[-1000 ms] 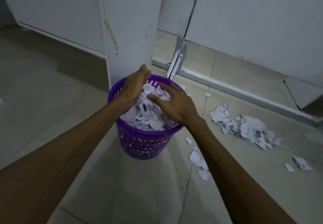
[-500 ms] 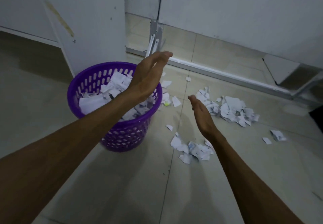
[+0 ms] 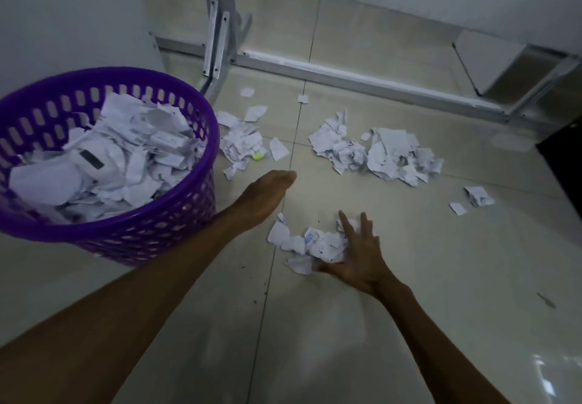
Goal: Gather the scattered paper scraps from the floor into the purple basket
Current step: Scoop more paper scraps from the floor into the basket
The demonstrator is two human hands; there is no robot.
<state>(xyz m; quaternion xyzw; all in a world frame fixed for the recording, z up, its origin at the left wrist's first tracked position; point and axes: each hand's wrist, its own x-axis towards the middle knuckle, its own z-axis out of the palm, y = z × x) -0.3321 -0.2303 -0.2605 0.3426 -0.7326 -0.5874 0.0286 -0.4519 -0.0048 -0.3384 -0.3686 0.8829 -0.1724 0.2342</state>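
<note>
- The purple basket [image 3: 132, 240] stands on the tiled floor [image 3: 441, 277] at about nine to ten o'clock in the head view, heaped nearly to its rim with white paper scraps [image 3: 119, 158].
- The right hand [image 3: 359, 258] lies low at about five o'clock from the middle of the view, palm down, its fingers [image 3: 346, 224] spread wide and straight, touching the right edge of a small pile of scraps [image 3: 308, 243] on the floor; the thumb reaches along the pile's near edge.
- It grips nothing; the fingers rest against the paper rather than curling round it.
- The left hand [image 3: 267, 192] hovers near the middle of the view, just beside the basket's right wall, seen edge-on with its fingers straight and together, holding nothing; it is above and to eleven o'clock of the small pile, not touching it.
- A larger heap of scraps [image 3: 378, 155] lies at about one o'clock, well apart from both hands.
- Another cluster [image 3: 242, 145] sits just beside the basket at twelve o'clock, with a small yellow-green bit among it.
- A few stray pieces [image 3: 475, 197] lie at about three o'clock, and single ones near the metal floor rail [image 3: 362, 76] at the top.
- A white panel [image 3: 63, 19] rises behind the basket at eleven o'clock.
</note>
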